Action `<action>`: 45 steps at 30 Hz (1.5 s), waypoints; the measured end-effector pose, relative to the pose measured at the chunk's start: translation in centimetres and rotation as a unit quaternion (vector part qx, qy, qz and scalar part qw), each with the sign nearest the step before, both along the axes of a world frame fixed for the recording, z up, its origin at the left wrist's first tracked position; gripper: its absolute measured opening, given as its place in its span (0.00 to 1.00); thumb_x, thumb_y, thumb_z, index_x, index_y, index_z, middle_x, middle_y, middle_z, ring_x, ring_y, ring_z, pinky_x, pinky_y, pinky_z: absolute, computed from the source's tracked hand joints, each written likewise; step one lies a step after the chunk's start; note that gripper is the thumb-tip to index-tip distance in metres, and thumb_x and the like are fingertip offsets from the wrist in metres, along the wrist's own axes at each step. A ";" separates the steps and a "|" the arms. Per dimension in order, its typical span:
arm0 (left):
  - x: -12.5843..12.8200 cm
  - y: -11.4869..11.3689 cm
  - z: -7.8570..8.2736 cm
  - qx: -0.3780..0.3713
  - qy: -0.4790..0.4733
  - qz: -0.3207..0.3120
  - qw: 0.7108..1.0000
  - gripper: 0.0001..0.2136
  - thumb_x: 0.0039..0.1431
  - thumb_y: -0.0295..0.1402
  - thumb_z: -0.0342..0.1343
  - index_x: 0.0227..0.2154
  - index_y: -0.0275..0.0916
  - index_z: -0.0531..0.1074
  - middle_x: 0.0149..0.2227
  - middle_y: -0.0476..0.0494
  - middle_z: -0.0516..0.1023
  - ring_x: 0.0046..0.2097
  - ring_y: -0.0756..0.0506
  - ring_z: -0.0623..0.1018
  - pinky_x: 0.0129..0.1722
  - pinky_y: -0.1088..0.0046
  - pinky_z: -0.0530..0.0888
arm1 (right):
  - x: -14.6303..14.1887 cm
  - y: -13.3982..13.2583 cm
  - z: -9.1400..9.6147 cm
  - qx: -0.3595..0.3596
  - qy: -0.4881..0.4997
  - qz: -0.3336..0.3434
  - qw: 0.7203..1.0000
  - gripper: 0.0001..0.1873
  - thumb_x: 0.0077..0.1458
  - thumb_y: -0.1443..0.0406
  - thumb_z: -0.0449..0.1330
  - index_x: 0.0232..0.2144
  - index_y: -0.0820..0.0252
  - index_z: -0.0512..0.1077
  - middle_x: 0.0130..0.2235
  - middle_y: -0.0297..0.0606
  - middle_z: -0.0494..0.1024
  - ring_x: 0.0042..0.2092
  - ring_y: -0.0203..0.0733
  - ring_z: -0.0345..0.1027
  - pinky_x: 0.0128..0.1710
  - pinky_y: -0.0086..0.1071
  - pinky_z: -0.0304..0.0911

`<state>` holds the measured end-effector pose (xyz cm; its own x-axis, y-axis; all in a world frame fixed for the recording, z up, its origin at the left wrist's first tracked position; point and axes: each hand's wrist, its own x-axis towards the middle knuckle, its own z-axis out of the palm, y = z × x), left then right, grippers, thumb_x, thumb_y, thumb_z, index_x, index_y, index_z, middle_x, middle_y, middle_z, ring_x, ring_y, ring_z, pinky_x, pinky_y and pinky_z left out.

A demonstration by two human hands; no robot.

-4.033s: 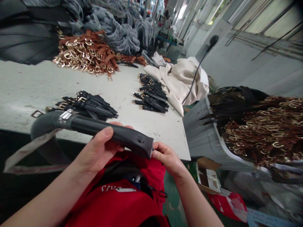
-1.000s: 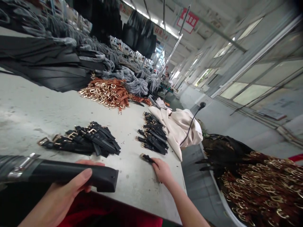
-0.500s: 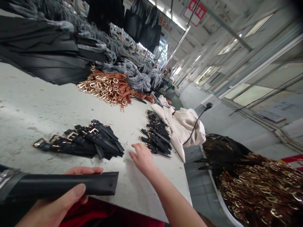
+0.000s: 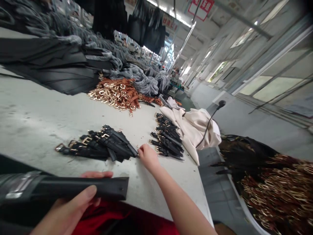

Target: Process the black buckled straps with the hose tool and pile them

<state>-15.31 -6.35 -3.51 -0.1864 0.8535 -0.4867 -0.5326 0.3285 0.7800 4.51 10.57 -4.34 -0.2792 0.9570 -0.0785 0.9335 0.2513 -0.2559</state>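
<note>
My left hand [image 4: 70, 209] is closed around a long black leather strap piece [image 4: 102, 189] with a metal fitting at its left end, held level over the table's near edge. My right hand [image 4: 148, 158] reaches forward onto the white table [image 4: 36, 120]. Its fingers are curled and pinch the right end of a pile of short black straps with gold buckles [image 4: 102, 145]. A second pile of the same black straps [image 4: 168, 137] lies just right of that hand.
A heap of brown straps with gold buckles [image 4: 117, 93] lies further back, beside black leather sheets [image 4: 49, 71] and grey fabric bundles [image 4: 144, 81]. Cream cloth [image 4: 195, 127] hangs over the table's right edge with a black cable across it. A bin of brown buckled straps [image 4: 276, 186] stands at right.
My right hand left the lone strap near the right-hand pile and moved left to the end of the nearer black pile, fingers closing there. My left hand kept hold of the long strap.
</note>
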 end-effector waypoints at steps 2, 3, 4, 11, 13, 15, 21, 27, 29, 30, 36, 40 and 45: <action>1.2 -0.6 1.7 0.040 -0.018 0.007 0.999 0.19 0.41 0.45 0.70 0.35 0.41 0.79 0.41 0.41 0.83 0.41 0.37 0.80 0.36 0.66 0.76 | 0.0 -0.3 -0.2 0.011 0.013 0.009 1.000 0.17 0.62 0.59 0.53 0.48 0.62 0.72 0.46 0.47 0.78 0.47 0.46 0.72 0.44 0.35 0.62; 1.7 -0.8 2.3 0.047 -0.019 0.013 0.999 0.18 0.42 0.44 0.70 0.35 0.40 0.79 0.40 0.41 0.83 0.39 0.39 0.80 0.35 0.66 0.76 | -0.2 -0.3 -0.4 0.017 0.017 0.016 1.000 0.16 0.61 0.58 0.55 0.47 0.61 0.73 0.45 0.47 0.79 0.47 0.47 0.72 0.44 0.35 0.62; 2.0 -1.1 2.7 0.055 -0.017 0.021 0.998 0.17 0.42 0.43 0.69 0.34 0.40 0.79 0.40 0.40 0.83 0.37 0.40 0.79 0.33 0.67 0.75 | -0.6 -0.3 -0.6 0.023 0.024 0.016 0.999 0.14 0.59 0.58 0.58 0.43 0.60 0.74 0.43 0.46 0.79 0.46 0.47 0.72 0.43 0.35 0.61; 2.2 -2.6 2.6 0.087 -0.003 0.052 0.995 0.16 0.41 0.43 0.71 0.31 0.39 0.79 0.37 0.40 0.82 0.30 0.46 0.73 0.26 0.72 0.69 | -0.5 -0.3 -1.0 0.043 0.117 -0.040 0.991 0.07 0.57 0.65 0.52 0.31 0.56 0.70 0.31 0.38 0.77 0.34 0.43 0.71 0.31 0.32 0.59; 1.9 -2.8 2.5 0.090 -0.006 0.051 0.995 0.15 0.42 0.43 0.70 0.31 0.39 0.79 0.37 0.41 0.82 0.29 0.47 0.73 0.26 0.73 0.69 | 2.2 -1.6 -0.8 0.045 0.156 -0.039 0.986 0.09 0.58 0.63 0.49 0.30 0.56 0.68 0.30 0.37 0.76 0.34 0.42 0.70 0.32 0.32 0.61; 1.6 -2.8 2.4 0.093 -0.001 0.041 0.995 0.15 0.43 0.42 0.70 0.33 0.40 0.79 0.37 0.41 0.82 0.29 0.48 0.73 0.26 0.73 0.69 | 5.9 -3.8 -0.6 0.008 0.245 -0.047 0.968 0.09 0.56 0.61 0.50 0.28 0.55 0.67 0.27 0.35 0.74 0.30 0.42 0.69 0.30 0.33 0.61; 1.5 -1.4 2.1 0.079 0.017 -0.014 0.997 0.17 0.38 0.41 0.73 0.32 0.40 0.79 0.41 0.40 0.83 0.34 0.44 0.77 0.29 0.73 0.75 | 14.9 -11.6 0.0 -0.114 0.227 -0.116 0.960 0.13 0.57 0.64 0.48 0.40 0.57 0.71 0.26 0.32 0.74 0.31 0.41 0.69 0.34 0.34 0.64; 3.2 -0.2 3.2 0.100 0.049 -0.035 0.993 0.17 0.37 0.42 0.73 0.31 0.43 0.80 0.40 0.42 0.83 0.35 0.43 0.78 0.27 0.74 0.75 | 14.5 -13.3 -0.4 0.077 0.012 -0.040 0.996 0.11 0.60 0.65 0.55 0.42 0.58 0.76 0.45 0.46 0.77 0.46 0.49 0.68 0.49 0.42 0.59; 4.1 0.0 3.6 0.129 0.060 -0.039 0.989 0.16 0.39 0.41 0.72 0.32 0.42 0.80 0.39 0.41 0.84 0.33 0.44 0.78 0.26 0.75 0.75 | 13.4 -12.8 -0.9 0.088 0.054 -0.016 0.995 0.12 0.61 0.65 0.55 0.43 0.57 0.76 0.44 0.44 0.77 0.46 0.48 0.68 0.49 0.40 0.60; 4.7 0.3 3.7 0.143 0.067 -0.038 0.987 0.15 0.40 0.40 0.71 0.31 0.41 0.79 0.39 0.41 0.84 0.33 0.45 0.78 0.26 0.76 0.74 | 12.8 -12.4 -1.3 0.084 0.082 -0.006 0.993 0.11 0.61 0.65 0.55 0.43 0.57 0.76 0.43 0.43 0.77 0.45 0.47 0.68 0.49 0.40 0.60; 9.5 3.4 2.9 0.186 0.128 -0.038 0.974 0.14 0.41 0.39 0.70 0.30 0.39 0.79 0.35 0.42 0.82 0.32 0.45 0.77 0.23 0.75 0.72 | 11.4 -10.7 -2.9 0.056 0.181 -0.006 0.982 0.10 0.59 0.67 0.56 0.37 0.56 0.77 0.37 0.39 0.76 0.42 0.44 0.69 0.45 0.37 0.61; 10.8 4.7 2.6 0.190 0.122 -0.106 0.968 0.13 0.42 0.39 0.69 0.30 0.38 0.79 0.34 0.42 0.82 0.31 0.46 0.76 0.24 0.73 0.72 | 11.3 -10.7 -2.9 0.047 0.186 -0.021 0.981 0.09 0.59 0.67 0.56 0.36 0.57 0.77 0.37 0.39 0.76 0.42 0.44 0.68 0.44 0.37 0.61; 10.1 4.5 3.2 0.176 0.147 -0.079 0.970 0.12 0.42 0.38 0.69 0.30 0.38 0.78 0.35 0.43 0.82 0.30 0.46 0.76 0.23 0.75 0.70 | 11.3 -10.8 -2.9 0.045 0.191 -0.021 0.980 0.09 0.60 0.67 0.55 0.35 0.57 0.77 0.37 0.40 0.75 0.42 0.44 0.68 0.44 0.37 0.61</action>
